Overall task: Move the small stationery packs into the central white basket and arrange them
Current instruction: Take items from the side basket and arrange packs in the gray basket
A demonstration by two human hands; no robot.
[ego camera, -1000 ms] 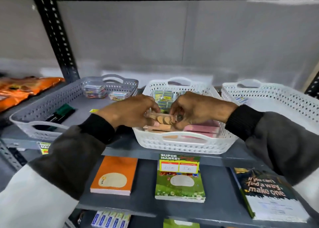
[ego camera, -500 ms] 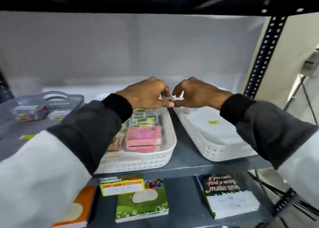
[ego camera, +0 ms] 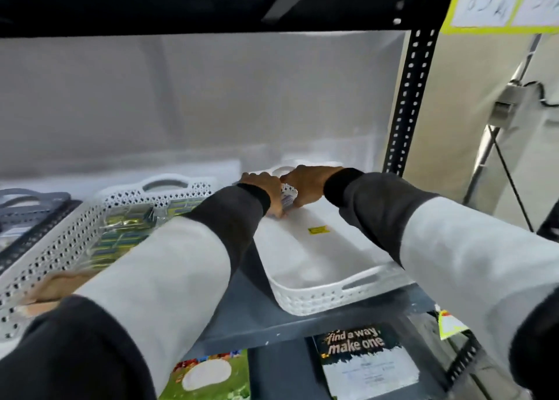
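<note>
Lower shelf, nearest: a dark notebook (ego camera: pixel 367 363) and a green notebook (ego camera: pixel 211 375) lie flat. On the grey shelf (ego camera: pixel 257 312) above, the central white basket (ego camera: pixel 60 248) at left holds green and yellow packs (ego camera: pixel 127 230), partly hidden by the left sleeve (ego camera: pixel 169 266). The right basket (ego camera: pixel 317 296) carries only a yellow sticker (ego camera: pixel 317 229) on its open floor (bare space toward its near rim). At its far end, the left hand (ego camera: pixel 269 194) and right hand (ego camera: pixel 305 188) close together on a small pack (ego camera: pixel 287 198), fingers curled round it. A black upright (ego camera: pixel 408 97) bounds the right edge.
</note>
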